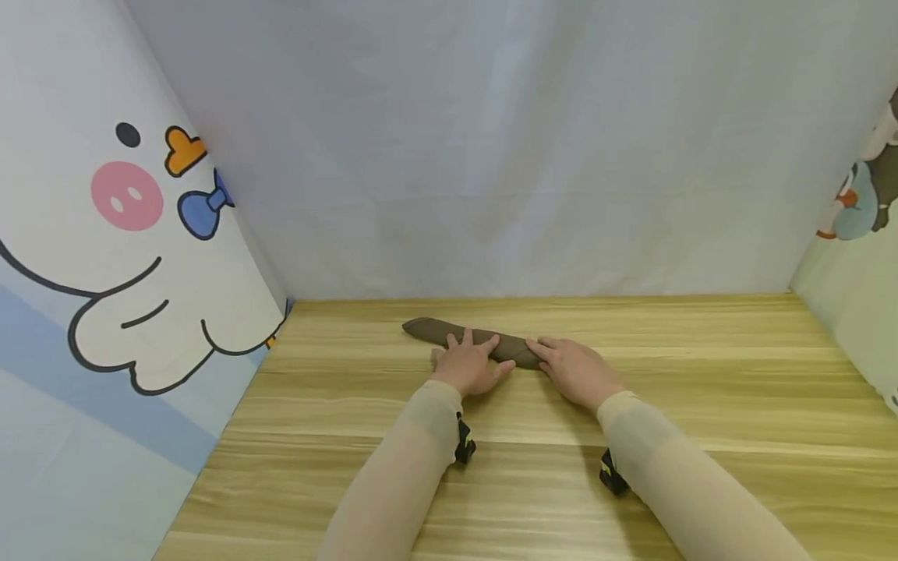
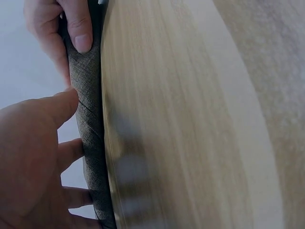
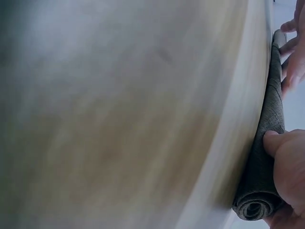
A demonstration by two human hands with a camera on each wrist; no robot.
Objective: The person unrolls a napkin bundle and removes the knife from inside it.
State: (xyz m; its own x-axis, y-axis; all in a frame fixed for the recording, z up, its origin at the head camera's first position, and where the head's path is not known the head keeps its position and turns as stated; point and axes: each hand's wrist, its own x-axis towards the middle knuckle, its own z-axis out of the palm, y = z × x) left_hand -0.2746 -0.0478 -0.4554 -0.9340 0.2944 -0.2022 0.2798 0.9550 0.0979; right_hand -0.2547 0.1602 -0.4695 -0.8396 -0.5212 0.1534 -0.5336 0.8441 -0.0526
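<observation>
A dark grey-brown cloth (image 1: 507, 350), rolled into a long narrow tube, lies slantwise on the table in the head view. Spread over its middle is my left hand (image 1: 471, 368), the fingers straight and resting on the roll. At the right end my right hand (image 1: 578, 372) holds the cloth, its thumb (image 2: 82, 42) on one side and the fingers round the other in the left wrist view. The right wrist view shows the coiled end of the roll (image 3: 255, 209) beside the right hand (image 3: 291, 164). A small bit of the cloth's edge shows next to the left hand.
The wood-grain table (image 1: 351, 436) meets a pale hanging curtain (image 1: 533, 156) at the back. A cartoon-printed panel (image 1: 63, 202) stands along the left edge, another printed panel (image 1: 852, 304) on the right. Both wrists wear small black devices (image 1: 464, 442).
</observation>
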